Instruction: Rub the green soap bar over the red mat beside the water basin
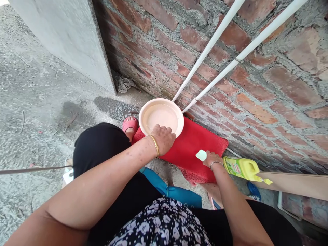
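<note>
A pale pink basin [145, 118] with water in it stands on a red mat [189, 143] by the brick wall. Fingers curled, my left hand [164, 138] grips the near rim of the basin. My right hand [213, 159] is closed on a flat, pale green handle-like piece [201, 155] low over the mat; the rest of that piece is hidden by the hand. Just right of this hand is a yellow detergent bottle [242, 168] with its spout pointing toward the lower right.
Two white pipes [212, 39] run down the brick wall [256, 102] behind the basin. A grey slab [74, 41] stands at the upper left, with a coil of rope [124, 83] at its foot. A blue stool-like thing [176, 193] shows beneath me.
</note>
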Demonstrator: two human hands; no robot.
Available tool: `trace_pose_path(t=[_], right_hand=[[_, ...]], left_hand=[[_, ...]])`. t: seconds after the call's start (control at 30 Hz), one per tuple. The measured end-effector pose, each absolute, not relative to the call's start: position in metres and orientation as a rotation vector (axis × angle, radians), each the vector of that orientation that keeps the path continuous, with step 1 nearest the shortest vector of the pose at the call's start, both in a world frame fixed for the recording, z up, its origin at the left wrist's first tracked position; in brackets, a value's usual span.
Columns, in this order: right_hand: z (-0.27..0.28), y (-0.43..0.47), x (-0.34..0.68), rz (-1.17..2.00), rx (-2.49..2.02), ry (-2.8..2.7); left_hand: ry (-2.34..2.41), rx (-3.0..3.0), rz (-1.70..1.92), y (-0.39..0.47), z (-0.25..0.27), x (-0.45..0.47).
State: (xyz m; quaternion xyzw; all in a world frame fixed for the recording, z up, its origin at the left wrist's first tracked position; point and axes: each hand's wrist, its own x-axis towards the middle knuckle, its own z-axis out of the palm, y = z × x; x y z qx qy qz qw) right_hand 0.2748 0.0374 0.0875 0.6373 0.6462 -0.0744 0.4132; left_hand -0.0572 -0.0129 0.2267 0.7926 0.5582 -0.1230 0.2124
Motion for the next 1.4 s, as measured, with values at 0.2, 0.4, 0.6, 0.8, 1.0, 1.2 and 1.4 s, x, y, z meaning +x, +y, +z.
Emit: trace_pose_path(t=[0.2,0.4,0.6,0.8,1.0,1.2,1.4], right_hand=[[0.084,0.030,0.190,-0.259,1.554,1.935],[0.066,0.021,0.111,-0.384,1.484,2.094],[0.073,0.017,0.196,-0.255,1.545,1.894],[0.091,0.011,0.237,-0.180,1.546,1.763],[0.079,0.008,0.135,-0.316,1.444,2.088],[0.070,0.004,0.139,-0.373,1.425,2.125],[0.088,-0.003,0.253,-0.247,1.561,1.715]], left_hand=[[1.549,2.171,-0.396,-0.009,0.223,-0.058],[1.564,2.147,-0.412,-0.004,0.216,-0.056],[1.575,2.146,-0.398,-0.007,0.220,-0.058],[1.572,2.128,-0.400,-0.009,0.221,-0.059],[1.572,2.142,-0.462,-0.004,0.214,-0.053],[1.570,2.163,-0.473,-0.003,0.212,-0.051],[1.568,2.172,-0.413,-0.011,0.222,-0.054]])
